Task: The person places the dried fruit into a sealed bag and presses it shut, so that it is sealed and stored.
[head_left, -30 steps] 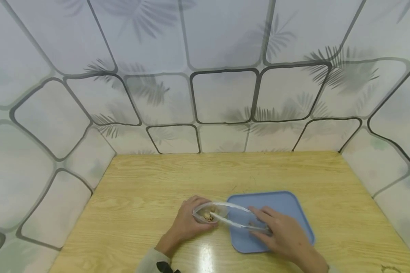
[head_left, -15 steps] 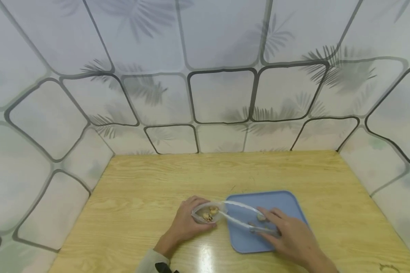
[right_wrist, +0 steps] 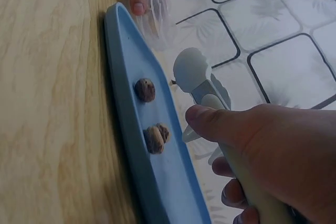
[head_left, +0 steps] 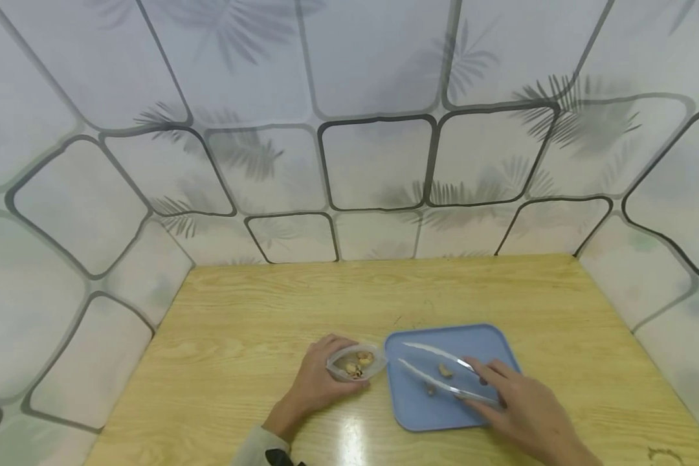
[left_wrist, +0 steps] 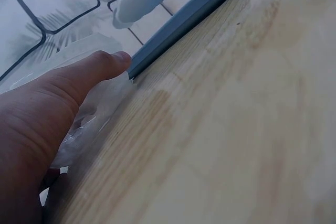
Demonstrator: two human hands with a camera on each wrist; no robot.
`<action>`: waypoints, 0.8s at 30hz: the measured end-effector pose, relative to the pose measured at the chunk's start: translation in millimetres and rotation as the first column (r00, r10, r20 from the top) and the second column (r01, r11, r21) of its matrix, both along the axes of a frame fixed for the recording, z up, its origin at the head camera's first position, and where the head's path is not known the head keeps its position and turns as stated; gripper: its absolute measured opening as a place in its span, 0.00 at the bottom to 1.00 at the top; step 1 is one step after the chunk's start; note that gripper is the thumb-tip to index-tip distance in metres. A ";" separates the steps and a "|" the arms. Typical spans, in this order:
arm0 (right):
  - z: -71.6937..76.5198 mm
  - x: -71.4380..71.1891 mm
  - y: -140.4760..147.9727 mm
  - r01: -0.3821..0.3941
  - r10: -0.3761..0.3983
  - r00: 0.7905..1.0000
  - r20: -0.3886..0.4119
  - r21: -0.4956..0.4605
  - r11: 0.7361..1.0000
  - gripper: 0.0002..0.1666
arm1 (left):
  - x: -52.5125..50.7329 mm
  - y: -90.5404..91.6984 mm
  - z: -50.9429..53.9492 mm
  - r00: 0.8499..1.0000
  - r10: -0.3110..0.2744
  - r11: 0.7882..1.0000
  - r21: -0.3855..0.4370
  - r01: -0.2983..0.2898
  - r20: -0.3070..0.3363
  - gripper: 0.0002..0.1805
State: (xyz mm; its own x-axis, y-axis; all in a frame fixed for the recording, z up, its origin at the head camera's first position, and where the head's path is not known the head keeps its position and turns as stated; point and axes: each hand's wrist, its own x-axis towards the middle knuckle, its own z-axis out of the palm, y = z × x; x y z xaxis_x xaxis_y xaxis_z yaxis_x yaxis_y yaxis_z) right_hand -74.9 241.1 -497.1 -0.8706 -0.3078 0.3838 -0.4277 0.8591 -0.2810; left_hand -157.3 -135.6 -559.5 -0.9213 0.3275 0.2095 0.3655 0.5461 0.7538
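Note:
My left hand (head_left: 320,372) grips a clear plastic bag (head_left: 380,370) standing with its mouth open, several brown and tan pieces (head_left: 354,370) inside. In the left wrist view, the thumb (left_wrist: 89,74) lies along the bag (left_wrist: 102,100). My right hand (head_left: 527,404) holds a pair of tongs (head_left: 437,352) with pale scalloped tips, spread apart over the blue tray (head_left: 419,417). Nothing shows between the tips. On the tray lie brown wrinkled lumps (right_wrist: 145,89), their kind unclear; a paler one (head_left: 445,371) sits between the tong arms. The tongs partly cover others.
The tray stands just right of the bag on a wood-grain table (head_left: 256,310). Patterned cloth-like walls (head_left: 378,168) enclose the table at the back and both sides. A dark curved mark (head_left: 664,455) shows near the right front.
The tongs have drawn back from the bag's mouth to the right, over the tray, with my right hand. More pieces show inside the bag. My left hand keeps its place.

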 end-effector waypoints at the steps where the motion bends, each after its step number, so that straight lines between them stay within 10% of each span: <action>1: -1.0 1.1 2.2 0.004 -0.004 1.000 -0.003 0.007 1.000 0.39 | 0.0 0.1 0.1 1.000 0.000 1.000 0.000 0.000 -0.001 0.37; 24: -6.0 20.6 40.9 0.138 -0.149 0.981 0.127 0.094 0.986 0.38 | 0.3 0.1 -1.6 0.999 -0.003 1.000 -0.006 0.003 -0.040 0.37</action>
State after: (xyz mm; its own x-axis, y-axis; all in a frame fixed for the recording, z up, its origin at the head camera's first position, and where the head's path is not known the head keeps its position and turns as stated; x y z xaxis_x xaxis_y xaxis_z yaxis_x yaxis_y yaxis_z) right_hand -54.3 282.0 -503.1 -0.9495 -0.2026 0.2395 -0.2621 0.9318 -0.2511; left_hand -157.0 -135.6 -561.1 -0.9112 0.3317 0.2442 0.3970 0.5492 0.7354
